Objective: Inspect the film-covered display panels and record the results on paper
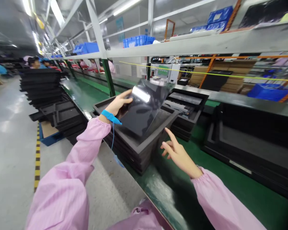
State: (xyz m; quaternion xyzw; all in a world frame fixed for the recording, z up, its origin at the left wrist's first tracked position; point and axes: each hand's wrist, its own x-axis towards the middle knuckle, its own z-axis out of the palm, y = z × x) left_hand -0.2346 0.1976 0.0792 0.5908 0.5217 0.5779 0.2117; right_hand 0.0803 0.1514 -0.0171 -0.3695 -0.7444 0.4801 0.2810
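My left hand (121,103), with a blue wrist strap (111,117) at its cuff, grips the left edge of a glossy dark screen panel (144,111). The panel is tilted above a stack of black foam trays (144,152), and a ceiling light reflects in it. How the fingers sit beneath the panel is hidden. My right hand (176,151) hovers apart from the panel, just right of the stack's near corner. Its index finger is stretched out, the other fingers are partly curled, and it holds nothing. Behind the stack, another black tray (194,119) holds several flat panels.
Large black trays (254,153) stand on the green bench (189,191) at right. A tall tray stack (42,86) rises from the floor at left. Overhead runs a white shelf rail (206,43) with blue bins (139,41). A yellow cord (206,73) crosses behind the bench. Several people sit farther back.
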